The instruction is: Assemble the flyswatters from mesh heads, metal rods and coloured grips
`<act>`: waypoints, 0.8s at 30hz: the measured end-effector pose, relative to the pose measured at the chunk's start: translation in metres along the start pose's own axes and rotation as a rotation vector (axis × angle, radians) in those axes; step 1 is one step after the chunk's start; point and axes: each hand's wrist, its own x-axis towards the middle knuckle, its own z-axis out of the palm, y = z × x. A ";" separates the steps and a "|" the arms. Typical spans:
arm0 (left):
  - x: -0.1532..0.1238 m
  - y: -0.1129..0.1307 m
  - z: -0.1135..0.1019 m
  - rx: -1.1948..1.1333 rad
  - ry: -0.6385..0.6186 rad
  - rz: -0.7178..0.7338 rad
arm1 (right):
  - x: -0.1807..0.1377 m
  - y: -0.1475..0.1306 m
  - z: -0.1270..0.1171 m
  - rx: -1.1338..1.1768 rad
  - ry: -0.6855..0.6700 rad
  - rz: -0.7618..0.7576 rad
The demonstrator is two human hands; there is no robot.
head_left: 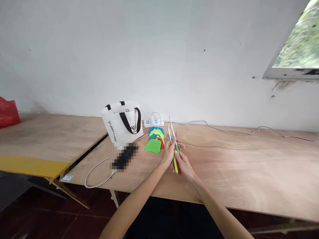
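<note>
Both my hands are closed around a bundle of fly swatter handles (175, 165) above the wooden table. Thin metal rods (170, 132) stick out of the far end of the bundle, and yellow-green, red and green grips show near my palms. My left hand (168, 153) clasps the bundle from the left, and my right hand (183, 163) wraps it from the right. Parts of the handles are hidden by my fingers. Just left of the rods, several mesh fly swatter heads (153, 146) in green, red, yellow and blue lie overlapping on the table.
A white tote bag (113, 127) with black handles stands left of the swatter heads. Behind them lies a power strip (149, 123) with a plug in it. A pixelated dark object (124, 157) lies by a white cable (86, 181). A grey cord (224, 128) runs along the wall.
</note>
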 end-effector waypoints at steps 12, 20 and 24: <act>-0.039 -0.008 -0.031 0.381 -0.387 0.128 | -0.017 0.021 -0.033 -0.414 -0.223 -0.222; -0.031 0.012 -0.029 0.150 -0.282 -0.002 | -0.015 0.013 -0.012 -0.153 -0.241 -0.077; -0.024 0.024 -0.023 -0.102 -0.248 -0.100 | -0.019 -0.003 -0.001 0.032 -0.322 0.014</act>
